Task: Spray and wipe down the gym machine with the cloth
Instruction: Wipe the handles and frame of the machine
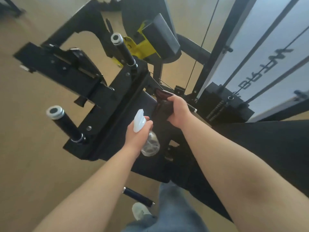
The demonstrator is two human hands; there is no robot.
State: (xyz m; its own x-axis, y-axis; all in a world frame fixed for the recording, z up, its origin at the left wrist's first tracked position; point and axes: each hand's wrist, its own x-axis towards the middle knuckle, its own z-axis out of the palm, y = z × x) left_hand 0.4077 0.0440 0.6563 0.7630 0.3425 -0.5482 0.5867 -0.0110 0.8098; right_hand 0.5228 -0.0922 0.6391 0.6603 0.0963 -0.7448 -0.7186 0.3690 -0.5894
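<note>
The right hand (178,111) is closed around a dark cloth (163,104), its fingers curled over the bunched top, and it holds the cloth against the black upper frame of the gym machine (107,101). The cloth looks nearly black with a reddish tinge along its far fold. It is crumpled rather than flat, and part of it trails under the hand toward the person.

Just beside it, the left hand (137,133) grips a spray bottle (150,144) by the neck. The fingers wrap under the white trigger head, which points up and away. The clear rounded body hangs below the palm, over the machine's dark surface. The 2 hands are near each other but apart.

The machine itself is matte black, built of flat plates and square beams. 2 round grips with silver end caps stick out on its left side: the near handle (65,124) and the far handle (123,49). Past the far one sits a yellow bracket (142,47) beside an angled dark pad (160,36). Off to the right, the weight stack (222,104) stands behind thin cables and slanted uprights.

A tan floor (33,164) lies under everything. Low in view are the person's blue jeans (173,206) and a pale shoe (139,210).
</note>
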